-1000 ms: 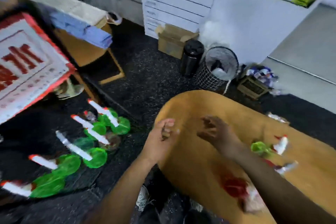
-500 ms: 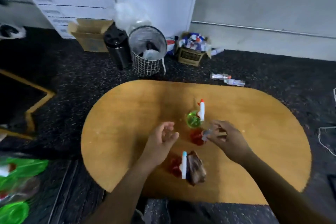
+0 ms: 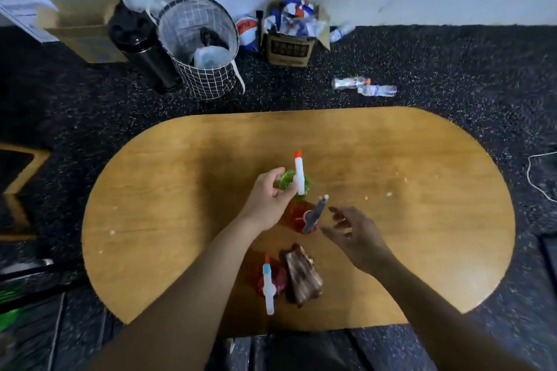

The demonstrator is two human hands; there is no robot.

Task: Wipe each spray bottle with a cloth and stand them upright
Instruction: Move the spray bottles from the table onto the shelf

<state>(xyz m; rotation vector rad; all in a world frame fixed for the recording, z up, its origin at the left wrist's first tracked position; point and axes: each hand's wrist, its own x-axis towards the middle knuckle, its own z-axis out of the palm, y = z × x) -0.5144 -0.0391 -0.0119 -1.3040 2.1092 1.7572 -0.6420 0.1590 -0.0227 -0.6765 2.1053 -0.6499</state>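
Three spray bottles stand upright on the oval wooden table [image 3: 422, 205]. At mid-table is a green bottle [image 3: 286, 179] with a white sprayer and an orange tip; my left hand [image 3: 269, 200] curls round its left side and pinches the sprayer's lower end. Just in front of it is a red bottle [image 3: 297, 217] with a grey sprayer. My right hand [image 3: 352, 233] hovers just right of that bottle, fingers spread and holding nothing. Near the front edge, a second red bottle [image 3: 268, 283] with a white sprayer stands beside a crumpled brown cloth [image 3: 303, 275].
Beyond the table on the dark speckled floor are a wire basket [image 3: 200, 45], a black bin [image 3: 141, 45], cardboard boxes [image 3: 289, 45] and two loose plastic bottles [image 3: 364, 87]. A white cable [image 3: 539, 172] lies to the right. Green bottles [image 3: 9, 313] show at the left edge.
The view swung from the floor bottles on the left to the table. My left hand reached forward onto the green bottle. My right hand drew back from the grey sprayer and opened.
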